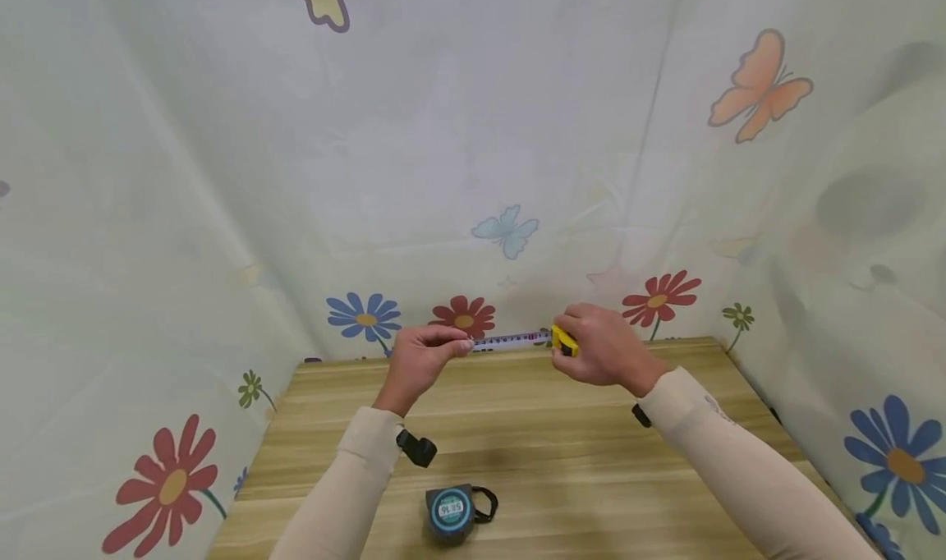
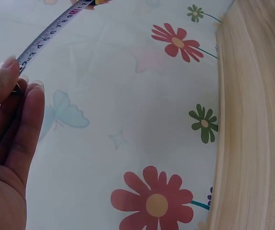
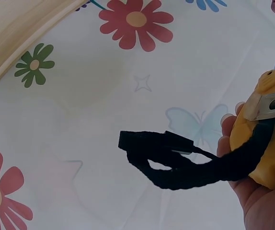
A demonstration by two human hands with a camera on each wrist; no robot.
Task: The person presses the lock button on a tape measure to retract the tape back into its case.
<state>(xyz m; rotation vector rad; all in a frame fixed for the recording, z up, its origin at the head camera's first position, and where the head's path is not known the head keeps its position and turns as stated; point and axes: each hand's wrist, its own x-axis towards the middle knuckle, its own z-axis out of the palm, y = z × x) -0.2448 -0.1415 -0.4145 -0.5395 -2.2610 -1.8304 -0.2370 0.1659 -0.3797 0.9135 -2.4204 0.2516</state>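
Note:
My right hand (image 1: 602,346) grips a yellow tape measure (image 1: 565,341) above the far part of the table. A short length of white blade (image 1: 512,341) runs out of it to the left. Its free end is pinched between thumb and fingers of my left hand (image 1: 421,361). Printed numbers show on the blade (image 2: 51,32) in the left wrist view. From the yellow case (image 3: 267,143) a black wrist strap (image 3: 176,167) hangs in the right wrist view. A second tape measure (image 1: 449,512), dark grey with a teal label and a black loop, lies on the table nearer to me.
The wood-grain table (image 1: 532,453) ends against a pale curtain (image 1: 473,133) printed with flowers and butterflies. The curtain also stands along the left and right sides. A black strap (image 1: 417,447) hangs at my left wrist.

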